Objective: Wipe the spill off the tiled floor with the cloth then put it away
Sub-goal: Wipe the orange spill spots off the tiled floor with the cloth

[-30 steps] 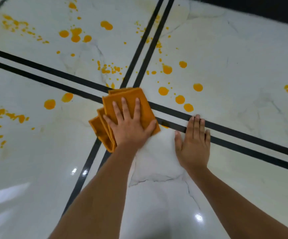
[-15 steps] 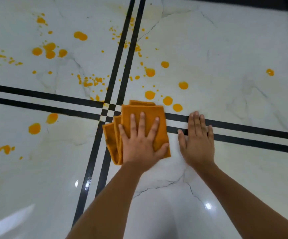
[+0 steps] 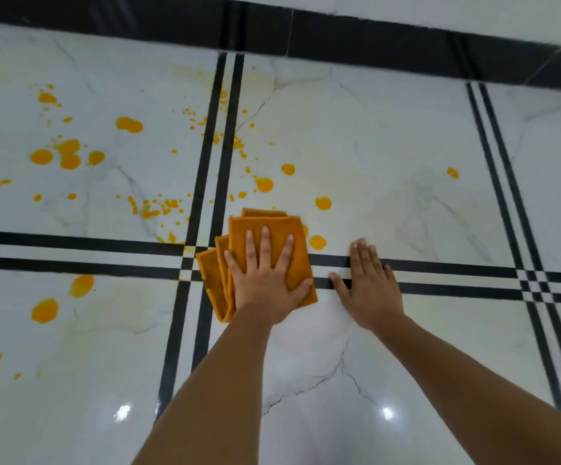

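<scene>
My left hand point(image 3: 265, 283) lies flat and spread on the cloth point(image 3: 272, 236), pressing it to the tiled floor point(image 3: 389, 156); the grip is released, no fingers curled under the fabric. My right hand point(image 3: 369, 286) is also flat and released, palm down on bare tile just right of the cloth, apart from it.

The cloth is orange, folded into fanned layers. Its long axis runs away from me, leaning slightly left at the near end, the far edge square to the view. It sits just right of the crossing of the black double lines point(image 3: 188, 263) and lies across the horizontal pair.

Beyond the cloth's far edge orange drops point(image 3: 322, 203) touch or nearly touch it; larger splashes point(image 3: 68, 152) spread far left of the crossing. To the right of the cloth the tile is mostly clean, up to a dark border strip point(image 3: 373, 41) at the wall.

Against the picture half a second ago, cloth and both hands have slid farther away from me, and the nearest drops are now at the cloth's edge.
</scene>
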{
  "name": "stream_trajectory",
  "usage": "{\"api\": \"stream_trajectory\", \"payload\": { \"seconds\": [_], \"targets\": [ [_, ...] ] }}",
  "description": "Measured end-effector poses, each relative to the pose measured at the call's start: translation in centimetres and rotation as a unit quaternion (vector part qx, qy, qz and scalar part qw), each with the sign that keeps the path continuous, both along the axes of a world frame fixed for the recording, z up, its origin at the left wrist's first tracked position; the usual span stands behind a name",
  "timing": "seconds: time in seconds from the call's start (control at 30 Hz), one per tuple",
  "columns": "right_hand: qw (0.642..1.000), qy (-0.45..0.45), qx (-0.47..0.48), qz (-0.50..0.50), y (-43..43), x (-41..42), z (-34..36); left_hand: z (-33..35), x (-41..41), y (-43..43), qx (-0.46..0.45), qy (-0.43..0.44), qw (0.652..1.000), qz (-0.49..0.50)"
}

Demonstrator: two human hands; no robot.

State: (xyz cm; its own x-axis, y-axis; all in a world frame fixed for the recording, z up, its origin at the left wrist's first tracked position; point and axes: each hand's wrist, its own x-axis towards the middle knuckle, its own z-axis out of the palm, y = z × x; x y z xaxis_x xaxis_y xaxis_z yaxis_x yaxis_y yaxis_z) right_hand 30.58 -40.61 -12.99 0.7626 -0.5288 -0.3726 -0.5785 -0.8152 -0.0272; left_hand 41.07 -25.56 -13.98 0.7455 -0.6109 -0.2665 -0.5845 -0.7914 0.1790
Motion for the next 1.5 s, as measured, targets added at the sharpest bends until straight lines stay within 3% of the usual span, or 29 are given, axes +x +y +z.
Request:
{"api": "stream_trajectory", "payload": {
  "seconds": [0.13,0.37,0.57,0.7,0.87,1.03,1.17,1.33,1.5],
  "targets": [
    [0.998,0.060,0.032,0.007,-0.8,1.4,2.3,1.1,0.0,-0.3,0.020,0.046,0.999,0.002],
    [0.996,-0.023,-0.024,0.077,-3.9,3.8,0.7,-0.5,0.9,-3.0,-0.022,-0.013,0.998,0.050],
    [0.996,-0.075,-0.013,0.054,-7.5,3.7,-1.0,-1.1,0.6,-6.4,-0.050,-0.051,0.997,-0.028],
    [0.992,-0.081,-0.007,0.101,-9.0,3.1,-1.5,-0.8,3.2,-9.7,-0.020,-0.038,0.998,0.049],
    [0.990,-0.101,-0.004,0.094,-10.2,2.2,-1.6,-1.3,1.4,-8.2,-0.035,-0.073,0.995,-0.064],
    [0.988,-0.118,-0.016,0.096,-10.2,2.2,-2.0,-1.1,3.9,-10.9,-0.021,-0.063,0.996,0.057],
    [0.986,-0.137,-0.010,0.093,-10.3,2.0,-2.1,-1.0,1.6,-9.5,-0.043,-0.073,0.992,-0.096],
    [0.988,-0.131,-0.006,0.083,-10.2,1.6,-2.0,-1.2,3.6,-11.4,-0.025,-0.065,0.997,0.031],
    [0.987,-0.129,0.001,0.092,-9.7,1.0,-1.5,0.2,0.7,-9.3,-0.040,-0.030,0.997,-0.050]
  ]
}}
